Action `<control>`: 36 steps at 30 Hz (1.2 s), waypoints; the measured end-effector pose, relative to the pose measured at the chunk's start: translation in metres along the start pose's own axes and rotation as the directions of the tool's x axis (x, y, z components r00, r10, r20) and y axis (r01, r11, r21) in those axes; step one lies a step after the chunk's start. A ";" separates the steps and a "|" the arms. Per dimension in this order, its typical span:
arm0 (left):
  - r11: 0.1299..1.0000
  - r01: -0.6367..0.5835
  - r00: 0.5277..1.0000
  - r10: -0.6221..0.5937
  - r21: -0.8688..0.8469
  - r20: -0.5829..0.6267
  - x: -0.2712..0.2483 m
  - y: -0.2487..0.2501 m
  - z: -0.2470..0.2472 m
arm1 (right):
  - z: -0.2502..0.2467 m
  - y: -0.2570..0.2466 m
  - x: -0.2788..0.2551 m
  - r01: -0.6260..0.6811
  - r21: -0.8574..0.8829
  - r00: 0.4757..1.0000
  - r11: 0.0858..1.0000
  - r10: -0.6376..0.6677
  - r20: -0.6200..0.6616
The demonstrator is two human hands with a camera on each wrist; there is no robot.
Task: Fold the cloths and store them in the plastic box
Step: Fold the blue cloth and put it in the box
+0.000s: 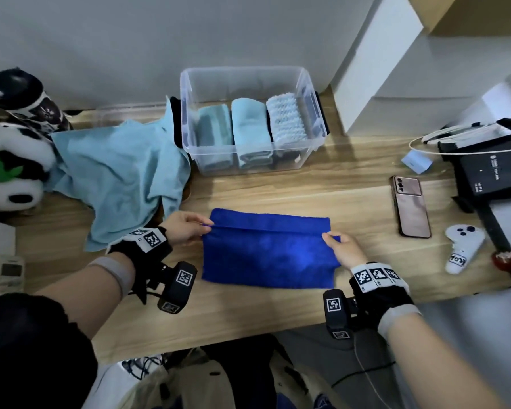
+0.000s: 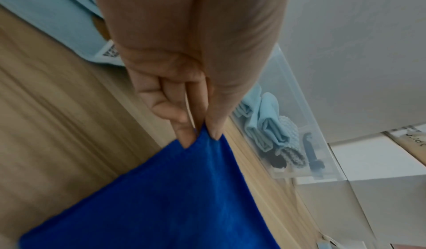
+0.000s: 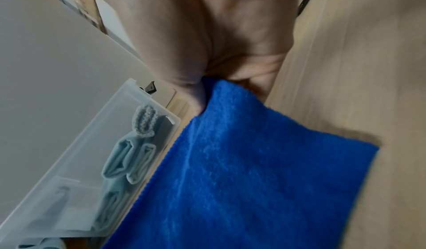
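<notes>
A royal blue cloth [image 1: 267, 255] lies on the wooden table [image 1: 351, 184], its upper layer partly folded over toward the far edge. My left hand [image 1: 202, 224] pinches the cloth's left corner [image 2: 202, 140] between thumb and fingers. My right hand [image 1: 329, 236] pinches the right corner [image 3: 214, 89]. Behind the cloth stands the clear plastic box [image 1: 304, 75], seen also from the left wrist [image 2: 322, 165] and right wrist [image 3: 129, 92]. It holds three folded cloths standing side by side: two light blue ones [image 1: 250, 128] and a white knobbly one [image 1: 286, 119].
An unfolded light blue cloth [image 1: 121, 169] lies crumpled left of the box. A panda plush [image 1: 9, 166] sits at the far left. A phone [image 1: 412, 211], a white controller [image 1: 462, 249] and a black device with cables [image 1: 490, 169] lie at the right.
</notes>
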State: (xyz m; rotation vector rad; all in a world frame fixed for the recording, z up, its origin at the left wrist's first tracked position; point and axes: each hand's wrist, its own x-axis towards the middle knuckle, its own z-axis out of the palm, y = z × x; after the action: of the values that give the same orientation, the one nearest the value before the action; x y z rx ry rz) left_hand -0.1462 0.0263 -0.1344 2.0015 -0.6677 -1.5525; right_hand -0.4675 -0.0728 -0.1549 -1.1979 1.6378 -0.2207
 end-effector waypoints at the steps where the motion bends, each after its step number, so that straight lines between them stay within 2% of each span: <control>1: 1.000 -0.007 1.000 0.006 -0.029 -0.025 0.003 0.003 0.003 | 0.002 -0.003 0.004 0.014 0.009 0.999 1.000 -0.013 -0.033; 6: 0.997 -0.044 0.993 0.038 -0.059 -0.111 0.017 0.020 0.016 | 0.006 -0.015 0.035 0.113 -0.073 0.987 0.991 -0.121 -0.109; 10: 0.995 -0.039 0.975 0.017 -0.094 -0.221 0.040 0.011 0.015 | 0.012 -0.015 0.052 0.104 -0.113 0.981 0.988 -0.121 -0.154; 14: 1.000 -0.014 0.956 0.015 0.006 -0.294 0.044 0.005 0.019 | 0.015 -0.008 0.045 0.045 -0.013 0.953 0.999 -0.047 -0.298; 17: 1.000 0.017 0.947 -0.008 0.025 -0.320 0.041 0.005 0.021 | 0.010 -0.003 0.026 -0.096 -0.158 0.954 0.983 0.046 -0.296; 19: 0.998 0.067 0.957 -0.063 0.003 -0.283 0.038 0.008 0.022 | 0.008 0.001 0.016 -0.176 -0.227 0.964 0.958 0.120 -0.238; 21: 0.994 0.105 0.968 -0.109 -0.029 -0.224 0.034 0.010 0.025 | 0.008 0.004 0.012 -0.201 -0.288 0.972 0.936 0.153 -0.180; 24: 0.993 0.116 0.982 -0.112 0.018 -0.152 0.027 0.017 0.032 | 0.008 0.003 0.018 -0.186 -0.390 0.981 0.902 0.148 -0.125; 27: 0.988 0.139 0.984 -0.130 0.069 -0.122 0.021 0.018 0.037 | 0.005 -0.014 0.024 -0.148 -0.405 0.985 0.902 0.097 -0.143; 30: 0.983 0.153 0.984 -0.143 0.100 -0.103 0.023 0.009 0.038 | 0.002 -0.040 0.029 -0.042 -0.341 0.960 0.939 -0.056 -0.273; 32: 0.970 0.195 0.980 -0.186 0.143 -0.072 0.022 0.005 0.039 | 0.003 -0.057 0.033 0.063 -0.204 0.935 0.977 -0.129 -0.331; 34: 0.971 0.212 0.977 -0.207 0.113 -0.055 0.022 0.004 0.040 | 0.007 -0.064 0.036 0.087 -0.093 0.935 0.992 -0.114 -0.336; 36: 0.976 0.214 0.977 -0.213 0.044 -0.025 0.020 0.008 0.041 | 0.021 -0.065 0.032 0.070 -0.095 0.950 0.993 -0.095 -0.299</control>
State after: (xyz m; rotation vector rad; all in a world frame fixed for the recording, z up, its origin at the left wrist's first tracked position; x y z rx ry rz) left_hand -0.1822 0.0036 -0.1520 2.1808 -0.4974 -1.6485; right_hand -0.4107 -0.1207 -0.1418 -1.3490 1.8785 -0.4094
